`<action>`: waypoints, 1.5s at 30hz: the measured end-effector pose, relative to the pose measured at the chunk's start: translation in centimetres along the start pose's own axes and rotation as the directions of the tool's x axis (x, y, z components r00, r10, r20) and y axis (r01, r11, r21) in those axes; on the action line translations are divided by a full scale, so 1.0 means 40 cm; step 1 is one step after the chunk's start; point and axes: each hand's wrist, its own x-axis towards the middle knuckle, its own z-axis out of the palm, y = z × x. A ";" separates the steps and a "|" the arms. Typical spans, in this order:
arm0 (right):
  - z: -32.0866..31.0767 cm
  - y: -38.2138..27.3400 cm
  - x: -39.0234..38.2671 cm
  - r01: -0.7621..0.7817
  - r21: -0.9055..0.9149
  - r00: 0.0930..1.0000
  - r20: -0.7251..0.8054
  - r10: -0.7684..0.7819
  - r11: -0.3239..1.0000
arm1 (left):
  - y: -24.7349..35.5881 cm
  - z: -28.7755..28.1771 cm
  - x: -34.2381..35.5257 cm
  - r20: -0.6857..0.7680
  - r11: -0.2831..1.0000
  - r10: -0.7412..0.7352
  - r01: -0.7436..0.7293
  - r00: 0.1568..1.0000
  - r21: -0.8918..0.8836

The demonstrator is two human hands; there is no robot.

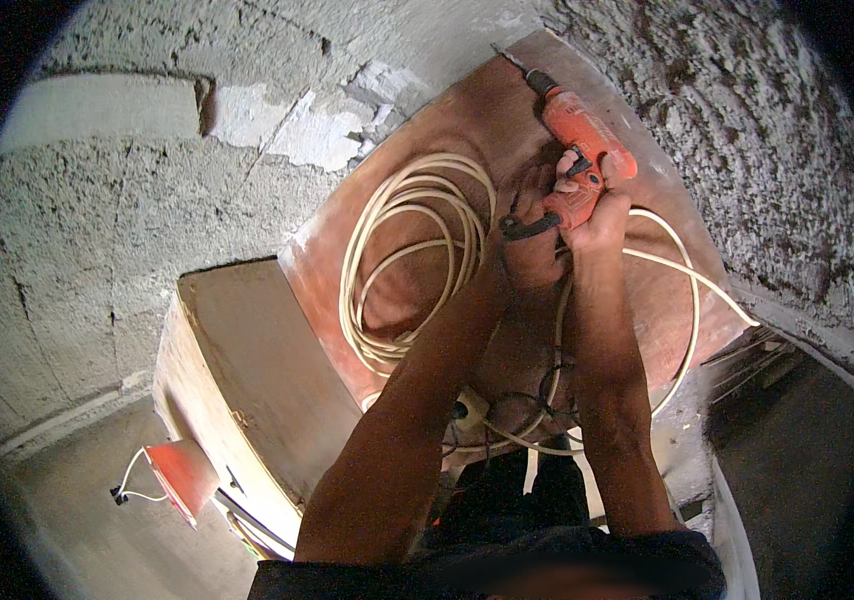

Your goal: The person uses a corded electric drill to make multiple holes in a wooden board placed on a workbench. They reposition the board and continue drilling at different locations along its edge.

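Note:
An orange-red power drill (584, 130) with a black chuck and a long bit points to the far left, above a reddish-brown board. My right hand (602, 215) is closed round its handle, its fingers curled over the trigger side. Close beside the handle's lower end is my left hand (535, 245), partly in shadow. The drill's black cord sleeve (530, 229) crosses in front of that hand, and its fingers are too dark to make out. On the reddish-brown board (322, 255) lies a coil of cream cable (355, 270), left of my hands.
Rough, chipped plaster walls (77, 220) rise at left and right. A wooden box (267, 350) stands left of the board, with a red lamp-like object (182, 475) at its side. Loose cable loops (697, 320) hang to the right; a pale connector (469, 410) sits between my forearms.

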 end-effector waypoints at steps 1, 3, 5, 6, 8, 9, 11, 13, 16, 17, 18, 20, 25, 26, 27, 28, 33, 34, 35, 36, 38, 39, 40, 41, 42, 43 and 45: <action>-0.001 0.001 -0.001 0.007 0.010 1.000 0.005 -0.007 1.000 | -0.005 0.006 0.005 0.060 0.997 -0.025 0.021 0.998 0.074; -0.002 0.003 -0.002 0.017 0.034 1.000 0.017 -0.017 0.999 | -0.005 0.026 0.022 0.041 0.986 -0.081 0.074 0.996 0.149; -0.005 0.002 -0.001 0.006 0.034 0.998 0.058 -0.008 0.999 | 0.002 0.040 0.029 -0.272 0.992 -0.118 0.098 0.955 -0.085; -0.007 -0.001 0.000 0.002 0.018 0.998 0.064 -0.003 1.000 | -0.004 0.035 0.024 -0.301 0.993 -0.094 0.067 0.949 -0.101; -0.013 -0.008 0.003 -0.031 0.045 0.997 0.070 0.028 0.998 | -0.007 0.025 0.014 -0.226 0.999 0.041 -0.043 0.973 -0.004; -0.017 -0.012 0.004 -0.057 0.046 0.994 0.101 0.052 0.997 | -0.011 0.017 0.007 -0.193 0.989 0.137 -0.125 0.972 0.075; -0.025 -0.022 0.009 -0.095 0.042 0.984 0.156 0.087 0.995 | -0.021 0.006 0.001 -0.203 0.989 0.145 -0.138 0.968 0.050; -0.033 -0.025 0.013 -0.068 0.046 0.993 0.104 0.063 0.997 | -0.031 0.003 0.003 -0.250 0.988 0.153 -0.148 0.956 0.039; -0.043 -0.028 0.015 -0.116 0.033 0.980 0.164 0.109 0.993 | -0.035 0.014 0.013 -0.221 0.987 0.161 -0.150 0.962 0.064; -0.044 -0.029 0.016 -0.110 0.020 0.983 0.152 0.106 0.994 | -0.035 0.017 0.016 -0.195 0.986 0.160 -0.149 0.968 0.070; -0.046 -0.031 0.016 -0.102 0.006 0.985 0.143 0.100 0.995 | -0.033 0.019 0.017 -0.141 0.989 0.137 -0.127 0.980 0.077; -0.048 -0.034 0.016 -0.102 -0.027 0.980 0.166 0.105 0.994 | -0.028 0.019 0.015 -0.326 0.994 0.092 -0.105 0.941 -0.020; -0.051 -0.036 0.012 -0.085 -0.034 0.987 0.134 0.089 0.996 | -0.032 0.004 0.003 -0.234 0.993 0.114 -0.116 0.966 0.003; -0.051 -0.035 0.011 -0.097 -0.013 0.984 0.151 0.098 0.995 | -0.038 0.005 0.003 -0.161 0.989 0.147 -0.143 0.976 0.034; -0.050 -0.034 0.010 -0.088 -0.030 0.985 0.148 0.092 0.996 | -0.044 0.008 0.002 -0.084 0.983 0.178 -0.173 0.980 0.062; -0.050 -0.031 0.007 -0.069 -0.030 0.989 0.131 0.072 0.997 | -0.050 0.013 0.000 -0.081 0.985 0.167 -0.162 0.983 0.066; -0.039 -0.022 -0.001 -0.071 -0.029 0.986 0.147 0.074 0.997 | -0.067 0.044 -0.013 -0.060 0.980 0.139 -0.129 0.988 0.153; -0.036 -0.020 -0.001 -0.053 -0.025 0.990 0.130 0.056 0.998 | -0.067 0.047 -0.014 -0.055 0.976 0.141 -0.129 0.988 0.176; -0.034 -0.019 0.000 -0.043 -0.015 0.992 0.117 0.044 0.999 | -0.066 0.049 -0.009 -0.053 0.971 0.153 -0.141 0.987 0.192; -0.032 -0.019 0.001 -0.034 -0.032 0.992 0.121 0.037 0.999 | -0.062 0.049 -0.006 -0.054 0.969 0.157 -0.143 0.986 0.203; -0.031 -0.017 0.004 -0.032 -0.050 0.990 0.132 0.038 0.998 | -0.052 0.046 0.005 -0.058 0.965 0.157 -0.141 0.986 0.223; -0.032 -0.016 0.006 -0.036 -0.041 0.991 0.126 0.041 0.999 | -0.044 0.045 0.012 -0.102 0.988 0.097 -0.084 0.990 0.131; -0.033 -0.016 0.008 -0.043 -0.032 0.992 0.121 0.046 0.999 | -0.040 0.041 0.014 -0.158 0.977 0.106 -0.074 0.982 0.199; -0.034 -0.016 0.010 -0.053 -0.019 0.991 0.121 0.055 0.998 | -0.027 0.044 0.021 -0.251 0.987 0.053 -0.012 0.967 0.160; -0.035 -0.016 0.010 -0.054 -0.024 0.992 0.110 0.056 0.998 | -0.034 0.036 0.015 -0.194 0.988 0.075 -0.047 0.978 0.146; -0.036 -0.017 0.011 -0.059 -0.024 0.992 0.108 0.061 0.998 | -0.026 0.039 0.018 -0.208 0.994 0.035 -0.013 0.977 0.107; -0.037 -0.019 0.012 -0.086 -0.021 0.987 0.138 0.088 0.996 | -0.041 0.034 0.009 -0.035 0.991 0.104 -0.101 0.994 0.090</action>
